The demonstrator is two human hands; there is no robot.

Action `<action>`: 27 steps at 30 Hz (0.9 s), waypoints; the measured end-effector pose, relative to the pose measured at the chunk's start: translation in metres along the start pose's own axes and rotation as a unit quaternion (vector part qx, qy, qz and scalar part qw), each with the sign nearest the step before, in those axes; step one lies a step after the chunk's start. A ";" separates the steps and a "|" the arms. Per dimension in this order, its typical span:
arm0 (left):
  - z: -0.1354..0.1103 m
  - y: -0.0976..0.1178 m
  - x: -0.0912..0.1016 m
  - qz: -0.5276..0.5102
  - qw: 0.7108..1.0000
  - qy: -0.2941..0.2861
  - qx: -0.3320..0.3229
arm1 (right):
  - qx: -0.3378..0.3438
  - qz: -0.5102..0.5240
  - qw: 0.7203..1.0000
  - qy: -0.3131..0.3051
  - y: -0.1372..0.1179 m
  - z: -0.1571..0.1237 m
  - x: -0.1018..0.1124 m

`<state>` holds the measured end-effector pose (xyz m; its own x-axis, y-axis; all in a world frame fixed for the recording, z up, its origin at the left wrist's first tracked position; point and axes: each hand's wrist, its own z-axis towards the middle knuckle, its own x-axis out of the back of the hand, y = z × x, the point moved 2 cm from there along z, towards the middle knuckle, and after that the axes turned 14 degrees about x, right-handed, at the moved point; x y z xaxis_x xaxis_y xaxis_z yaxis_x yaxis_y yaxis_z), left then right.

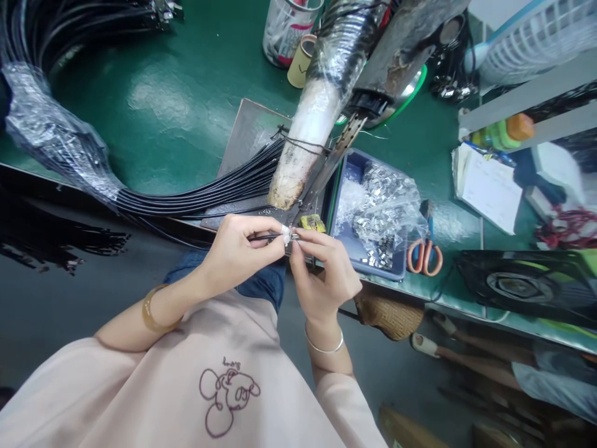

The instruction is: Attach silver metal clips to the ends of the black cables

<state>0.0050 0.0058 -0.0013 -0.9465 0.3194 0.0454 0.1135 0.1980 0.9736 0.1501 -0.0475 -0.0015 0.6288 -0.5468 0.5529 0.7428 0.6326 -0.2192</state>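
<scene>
My left hand (237,249) pinches the end of a thin black cord (263,237), with a white wrap on the fingertip. My right hand (321,270) meets it from the right and pinches a small silver metal clip (293,236) onto the cord's tip. Both hands hover at the near edge of the green table (177,106), just below a wrapped machine arm (312,130). A bundle of black cords (200,196) curves in from the left and ends near my hands.
A blue tray (347,180) holding a plastic bag of silver clips (387,211) sits right of my hands, orange-handled scissors (423,256) beside it. A clear jar (286,28), a tape roll (301,59), papers (487,186) and a black fan (522,283) also lie on the table.
</scene>
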 end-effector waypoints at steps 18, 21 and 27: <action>0.009 0.005 -0.001 -0.007 0.999 0.029 -0.032 | -0.042 0.020 0.999 0.008 0.006 0.004 -0.003; 0.009 0.007 0.000 -0.009 0.999 0.022 -0.028 | -0.046 0.021 0.999 0.008 0.005 0.005 -0.002; 0.009 0.005 0.002 -0.015 1.000 -0.004 0.010 | -0.042 0.014 0.999 -0.016 0.004 0.000 -0.004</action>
<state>0.0069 0.0158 0.0019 -0.9473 0.3201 0.0149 0.0918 0.2265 0.9697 0.1509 -0.0429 -0.0048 0.6424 -0.5110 0.5711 0.7430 0.5980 -0.3007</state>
